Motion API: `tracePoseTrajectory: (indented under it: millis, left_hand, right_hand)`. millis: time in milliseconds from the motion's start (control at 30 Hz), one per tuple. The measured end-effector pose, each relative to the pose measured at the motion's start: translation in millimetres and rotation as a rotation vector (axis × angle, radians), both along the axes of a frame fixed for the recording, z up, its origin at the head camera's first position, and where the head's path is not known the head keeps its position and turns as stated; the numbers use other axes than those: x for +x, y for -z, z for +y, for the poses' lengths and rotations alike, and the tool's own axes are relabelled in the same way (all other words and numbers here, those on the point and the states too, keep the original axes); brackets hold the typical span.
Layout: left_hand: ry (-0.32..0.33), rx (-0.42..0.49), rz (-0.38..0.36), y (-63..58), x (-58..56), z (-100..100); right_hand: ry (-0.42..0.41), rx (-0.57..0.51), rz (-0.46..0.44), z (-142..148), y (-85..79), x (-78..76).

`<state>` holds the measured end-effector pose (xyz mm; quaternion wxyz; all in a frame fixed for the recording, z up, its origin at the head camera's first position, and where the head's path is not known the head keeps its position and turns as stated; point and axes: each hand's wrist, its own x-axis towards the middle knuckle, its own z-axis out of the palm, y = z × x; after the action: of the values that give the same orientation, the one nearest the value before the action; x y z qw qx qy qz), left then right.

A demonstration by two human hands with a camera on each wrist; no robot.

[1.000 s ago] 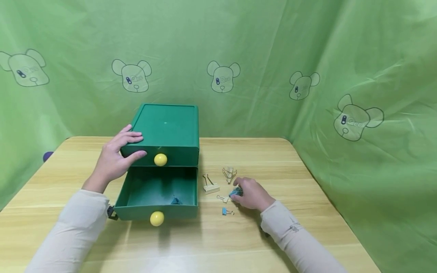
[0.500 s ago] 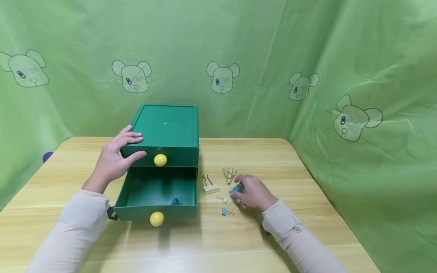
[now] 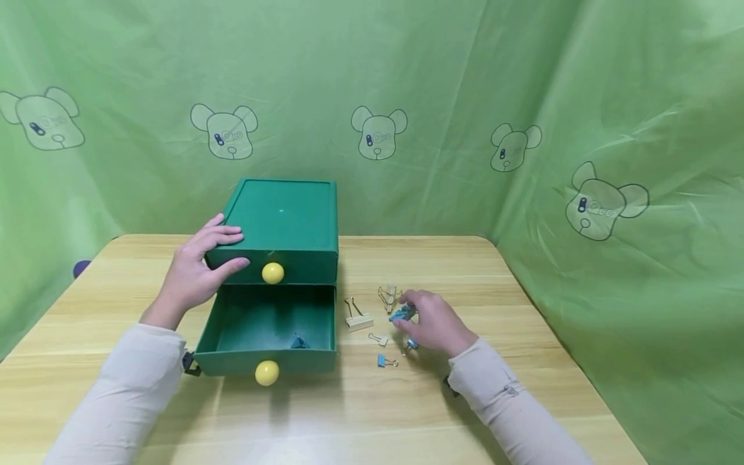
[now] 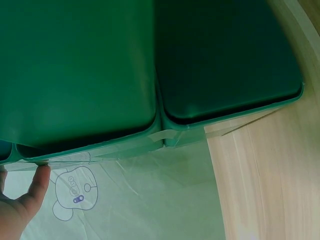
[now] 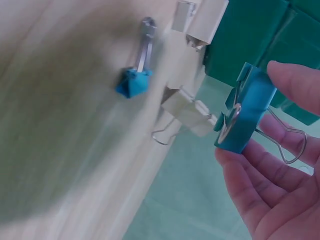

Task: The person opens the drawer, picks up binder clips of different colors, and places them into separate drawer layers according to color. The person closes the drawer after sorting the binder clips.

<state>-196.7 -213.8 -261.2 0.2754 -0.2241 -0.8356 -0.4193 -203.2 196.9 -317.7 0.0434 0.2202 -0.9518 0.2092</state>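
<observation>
A green drawer box point(image 3: 280, 213) stands on the table, its lower drawer point(image 3: 264, 363) pulled out with a small blue binder clip point(image 3: 299, 341) inside. My left hand point(image 3: 194, 268) rests on the box's upper left corner, fingers on top and thumb at the front. To the right, my right hand point(image 3: 433, 321) pinches a larger blue binder clip point(image 5: 250, 107) between thumb and fingertips, above the table. Around it lie a large cream binder clip point(image 3: 359, 321), another cream clip point(image 3: 389, 297), a small cream clip point(image 3: 378, 339) and two small blue clips point(image 3: 387, 361).
Yellow round knobs point(image 3: 273, 273) stick out from both drawers. The wooden table point(image 3: 465, 271) extends to the right of the clips. Behind it and along its right side hangs a green curtain point(image 3: 430, 84) with printed bear heads.
My right hand has risen slightly away from the table with the blue binder clip, uncovering a small blue clip beneath it. My left hand has stayed on the box.
</observation>
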Motion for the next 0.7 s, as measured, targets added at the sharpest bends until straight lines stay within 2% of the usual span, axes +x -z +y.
tracePoseTrajectory:
  millis: [500,700]
  left_hand:
    - [-0.006,0.0,-0.025,-2.2,2.1,1.5]
    - [-0.003,0.004,-0.018,-1.6,1.9,1.2]
  right_hand:
    - [-0.05,-0.035,0.095,-6.7,-13.3,7.1]
    - [-0.09,-0.054,0.167,-10.3,-19.7,10.5]
